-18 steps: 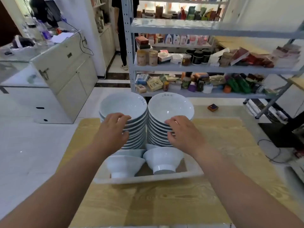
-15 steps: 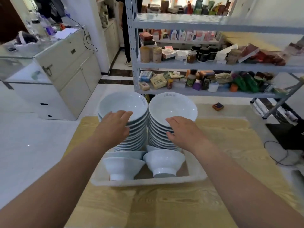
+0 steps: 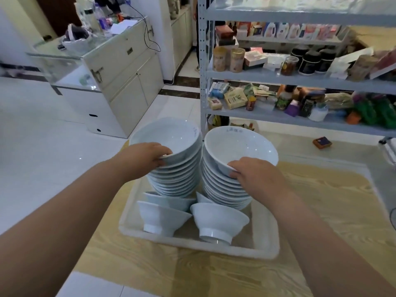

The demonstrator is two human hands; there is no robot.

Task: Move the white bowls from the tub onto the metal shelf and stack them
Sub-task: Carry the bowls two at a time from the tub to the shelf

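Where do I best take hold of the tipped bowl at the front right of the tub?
Probably by the upper edge of its rim, coming from above. The front right bowl lies tipped, foot ring toward the tub's near wall, open side facing the right stack, so the rim's top is the exposed, pinchable edge.

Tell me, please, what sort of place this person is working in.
Probably a small shop or stockroom: a grey metal shelving rack stocked with round gold tins, black lidded jars and small cardboard boxes, and a cream glass-topped display counter to its left.
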